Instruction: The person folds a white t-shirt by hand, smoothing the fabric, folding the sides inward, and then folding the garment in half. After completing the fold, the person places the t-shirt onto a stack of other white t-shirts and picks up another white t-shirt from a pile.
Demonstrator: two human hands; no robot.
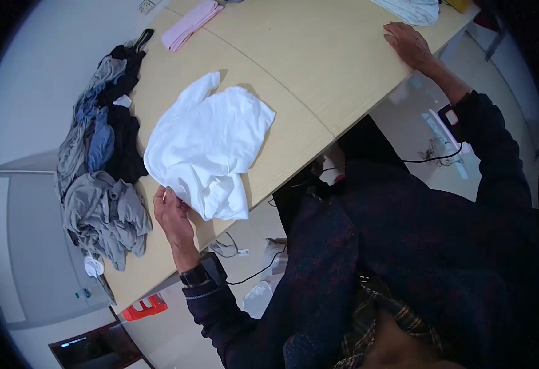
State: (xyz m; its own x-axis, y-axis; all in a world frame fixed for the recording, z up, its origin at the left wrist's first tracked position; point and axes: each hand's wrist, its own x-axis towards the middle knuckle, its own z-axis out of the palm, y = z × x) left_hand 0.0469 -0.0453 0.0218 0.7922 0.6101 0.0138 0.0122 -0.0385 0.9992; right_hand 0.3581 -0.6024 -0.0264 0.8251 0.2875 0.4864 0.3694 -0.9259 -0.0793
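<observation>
A crumpled white garment (pixel 211 135) lies on the light wooden table (pixel 300 55), with one sleeve-like part pointing toward the far side. At its lower left edge is my left hand (pixel 174 214), thumb and fingers closed on the cloth. My right hand (pixel 409 44) rests flat near the table's right edge, fingers apart and holding nothing. Just beyond it lies another white cloth (pixel 414 9), partly cut off by the frame's top.
A long heap of grey, blue and black clothes (pixel 100 141) runs along the table's left side. A folded pink cloth (pixel 190 24) lies at the far side. Below the table edge are a red object (pixel 145 307) and cables.
</observation>
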